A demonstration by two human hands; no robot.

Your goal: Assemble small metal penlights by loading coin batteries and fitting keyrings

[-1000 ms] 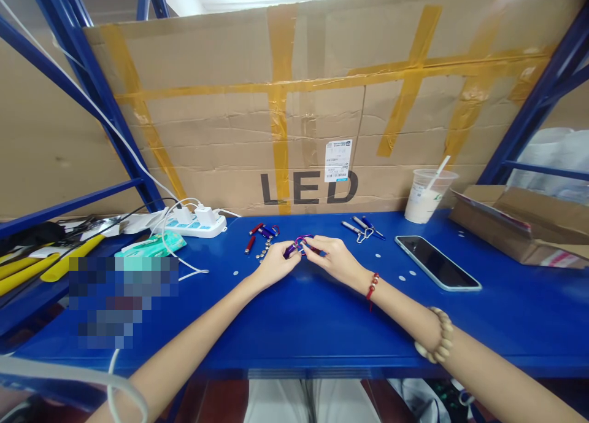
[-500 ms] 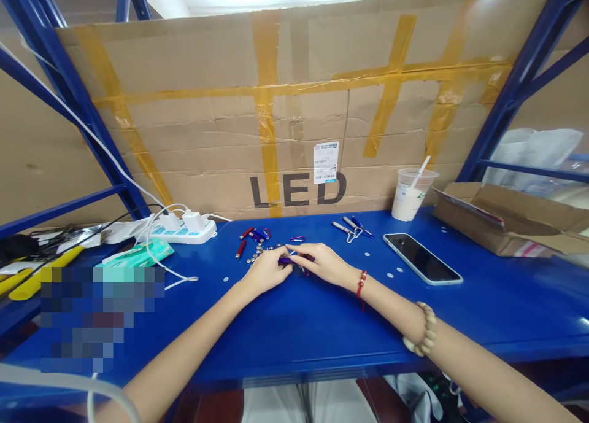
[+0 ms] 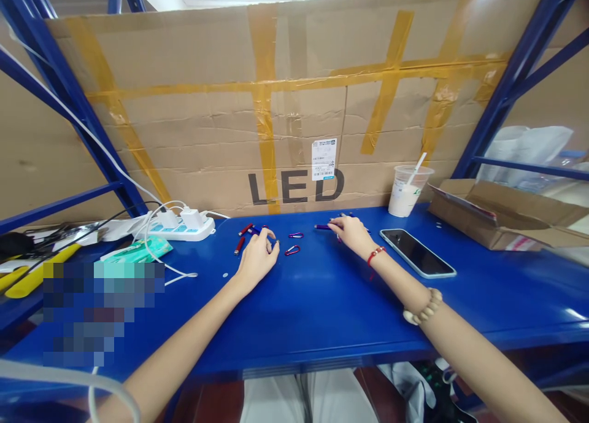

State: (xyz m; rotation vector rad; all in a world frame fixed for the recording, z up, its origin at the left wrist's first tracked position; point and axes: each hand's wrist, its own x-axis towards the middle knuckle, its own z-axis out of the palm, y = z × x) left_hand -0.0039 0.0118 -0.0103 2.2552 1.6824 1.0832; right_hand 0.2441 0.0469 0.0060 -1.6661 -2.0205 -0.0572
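My right hand [image 3: 353,234] pinches a slim purple metal tube [image 3: 322,227] at the back right of the blue table, its end sticking out to the left. Similar tubes lie behind that hand, mostly hidden. My left hand [image 3: 257,252] rests low over the table with fingers curved and apart from the thumb; I see nothing between them. Just beyond it are a red tube [image 3: 239,246], another red tube [image 3: 246,229] and a blue tube [image 3: 252,229]. Between my hands lie a red carabiner clip [image 3: 292,250] and a purple carabiner clip [image 3: 296,235].
A phone [image 3: 416,252] lies to the right, with a plastic cup with a straw [image 3: 402,196] behind it and an open cardboard box [image 3: 497,217] beyond. At left are a white power strip [image 3: 197,229], cables and a green packet [image 3: 138,250]. A cardboard sheet [image 3: 202,140] stands behind.
My hands have parted from the middle. The right has carried the purple tube toward the back right; the left has shifted slightly left, covering the small silver discs. The red carabiner is now exposed.
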